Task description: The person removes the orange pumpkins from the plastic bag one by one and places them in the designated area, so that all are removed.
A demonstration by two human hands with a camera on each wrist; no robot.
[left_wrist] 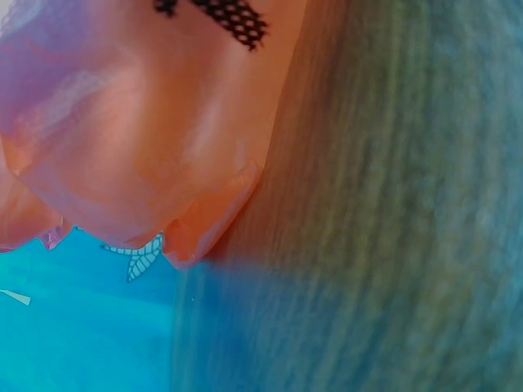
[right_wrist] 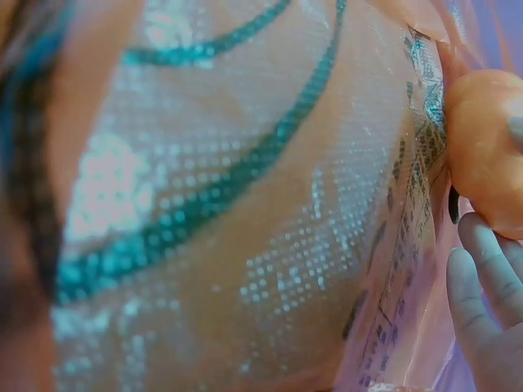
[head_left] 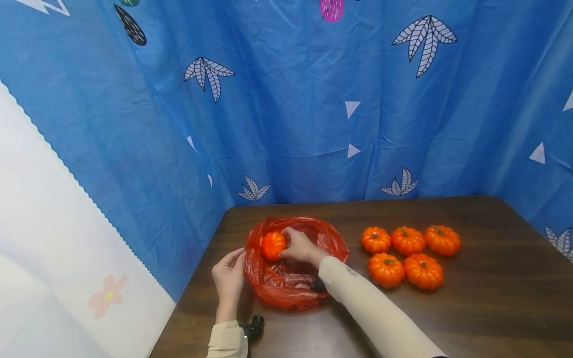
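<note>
A red plastic bag [head_left: 291,298] stands with its mouth spread wide on the table. My left hand [head_left: 229,278] pinches the bag's left rim between thumb and fingers. Inside the mouth, my right hand [head_left: 302,246] holds a small orange pumpkin [head_left: 273,246] near the left wall. In the right wrist view, the pumpkin [right_wrist: 484,151] and the fingers of the right hand [right_wrist: 494,302] show at the right edge, beside the printed plastic. The left wrist view shows the bag's side [left_wrist: 139,131] close up, but not the left hand. The bag's bottom is partly hidden by the right arm.
Several orange pumpkins [head_left: 408,242] sit in two rows on the dark wooden table [head_left: 501,298], right of the bag. A blue patterned curtain [head_left: 309,124] hangs behind the table, and a white cloth [head_left: 58,223] is at the left.
</note>
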